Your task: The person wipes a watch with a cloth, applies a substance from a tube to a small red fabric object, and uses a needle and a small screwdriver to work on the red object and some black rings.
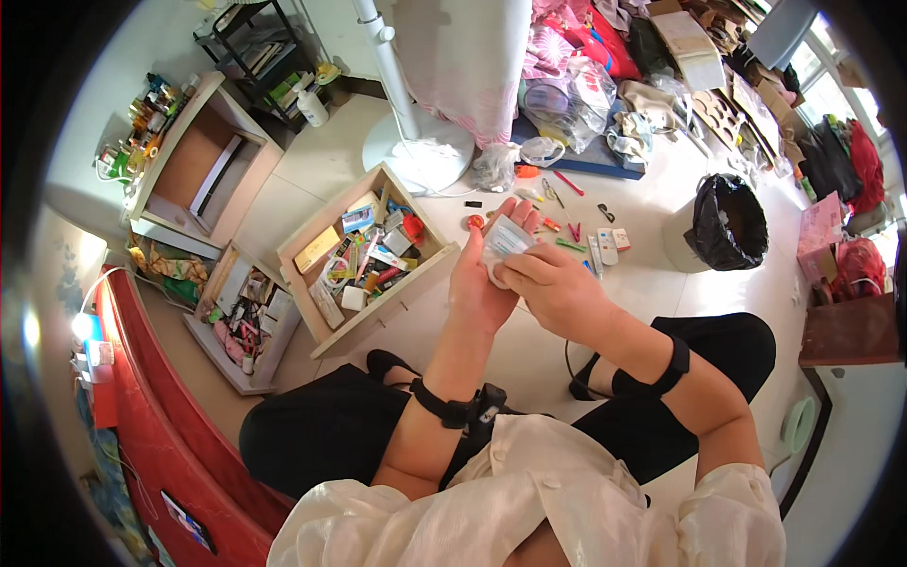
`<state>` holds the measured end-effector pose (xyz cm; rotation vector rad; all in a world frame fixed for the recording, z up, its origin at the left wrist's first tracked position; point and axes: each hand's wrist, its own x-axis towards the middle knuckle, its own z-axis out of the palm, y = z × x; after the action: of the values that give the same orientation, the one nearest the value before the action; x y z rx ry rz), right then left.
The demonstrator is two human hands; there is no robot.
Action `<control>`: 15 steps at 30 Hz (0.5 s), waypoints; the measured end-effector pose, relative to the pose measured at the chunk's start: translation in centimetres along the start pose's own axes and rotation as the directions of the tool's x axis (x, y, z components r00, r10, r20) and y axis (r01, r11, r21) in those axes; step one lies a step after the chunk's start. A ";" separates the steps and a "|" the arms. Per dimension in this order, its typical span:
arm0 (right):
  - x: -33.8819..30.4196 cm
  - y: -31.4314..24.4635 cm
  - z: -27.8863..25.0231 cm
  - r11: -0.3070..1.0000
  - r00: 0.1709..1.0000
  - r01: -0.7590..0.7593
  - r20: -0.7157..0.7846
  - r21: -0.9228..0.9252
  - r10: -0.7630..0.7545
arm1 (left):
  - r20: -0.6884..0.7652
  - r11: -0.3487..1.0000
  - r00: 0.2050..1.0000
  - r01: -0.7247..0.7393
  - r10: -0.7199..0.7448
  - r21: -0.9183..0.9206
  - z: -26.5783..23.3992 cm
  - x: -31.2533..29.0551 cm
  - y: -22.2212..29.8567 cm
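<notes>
A small white packet with faint printing [504,243] lies across the palm and fingers of my left hand [474,291], whose fingertips point away from me. Its lower edge is pinched between the thumb and fingers of my right hand [559,291]. What the packet contains cannot be made out. Left of my hands, a pulled-out wooden drawer [383,319] stands on the floor, full of small boxes, a coiled white cable and other odds and ends. Beyond my fingers lie a red round item [475,221] and a pair of scissors [548,190].
Farther right stands a bin with a black liner [732,227]. Several small boxes [607,248] lie before it. A second filled drawer [248,317] rests by the open wooden cabinet [203,165]. A white stand base [418,156] and piled bags [567,104] are behind.
</notes>
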<state>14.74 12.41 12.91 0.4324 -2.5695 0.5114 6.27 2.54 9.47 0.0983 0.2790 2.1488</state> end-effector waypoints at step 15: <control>0.5 2.3 -1.9 0.959 0.976 -0.201 -0.119 -0.202 0.180 | -0.149 0.975 0.985 0.116 -0.088 0.191 1.2 -0.4 -1.1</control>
<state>14.14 15.11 14.07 0.0817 -2.5464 0.3090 7.59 3.05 10.36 0.0469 0.5697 2.0239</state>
